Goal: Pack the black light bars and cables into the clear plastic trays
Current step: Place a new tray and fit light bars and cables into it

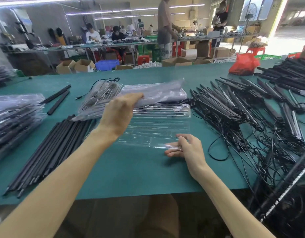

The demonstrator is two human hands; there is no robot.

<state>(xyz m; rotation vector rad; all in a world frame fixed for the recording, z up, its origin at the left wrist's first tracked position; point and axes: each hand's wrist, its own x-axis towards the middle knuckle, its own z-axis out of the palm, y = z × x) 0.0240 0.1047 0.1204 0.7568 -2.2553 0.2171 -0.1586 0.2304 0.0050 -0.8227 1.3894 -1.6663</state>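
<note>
An empty clear plastic tray lies flat on the green table in front of me. My right hand pinches its near right edge. My left hand reaches forward and grips the near edge of a stack of clear trays behind it, which looks blurred. A packed tray with black parts leans to the left of the stack. Black light bars lie in a bundle at my left. Bars with tangled cables are heaped at my right.
A pile of packed trays sits at the far left, with two loose black bars nearby. A red plastic bag stands at the back right. Other people work at benches behind the table, among cardboard boxes on the floor.
</note>
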